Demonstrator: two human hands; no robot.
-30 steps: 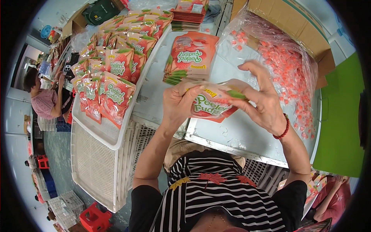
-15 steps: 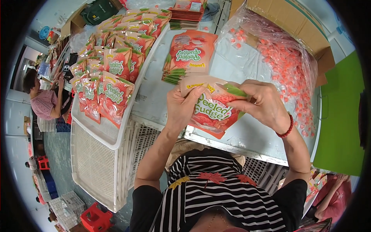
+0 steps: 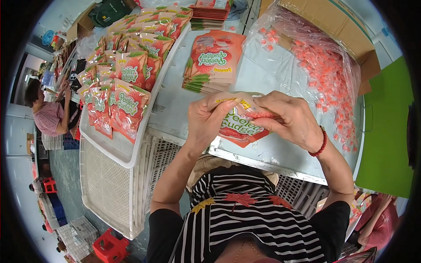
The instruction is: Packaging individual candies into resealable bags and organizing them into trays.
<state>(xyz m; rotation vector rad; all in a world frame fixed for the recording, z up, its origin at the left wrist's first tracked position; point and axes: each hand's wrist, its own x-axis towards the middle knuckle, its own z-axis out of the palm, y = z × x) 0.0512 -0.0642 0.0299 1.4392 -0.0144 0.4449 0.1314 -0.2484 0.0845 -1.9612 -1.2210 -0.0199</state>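
Between my two hands is a pink candy pouch (image 3: 240,125) with a green-leaf fruit print, held up over the near edge of the table. My left hand (image 3: 206,120) pinches its upper left corner, thumb on the front. Closed on the upper right part is my right hand (image 3: 289,118), with a red bead bracelet on its wrist; its fingers cover that corner. A stack of flat pouches (image 3: 215,57) lies just beyond. Right of it, many small wrapped red candies (image 3: 324,74) spill from a clear plastic bag. Whether the held pouch has candies inside, I cannot tell.
At left, a white tray (image 3: 144,147) holds rows of plump pouches (image 3: 129,72) on stacked white crates (image 3: 107,188). A cardboard box (image 3: 324,19) stands behind the candies, and a green panel (image 3: 386,131) at right. Another person (image 3: 52,109) works far left; a red stool (image 3: 109,247) stands below.
My right hand has shifted left and inward along the pouch's top edge, covering the printed leaf. The pouch top now bends and the pouch sits slightly higher. My left hand keeps its pinch.
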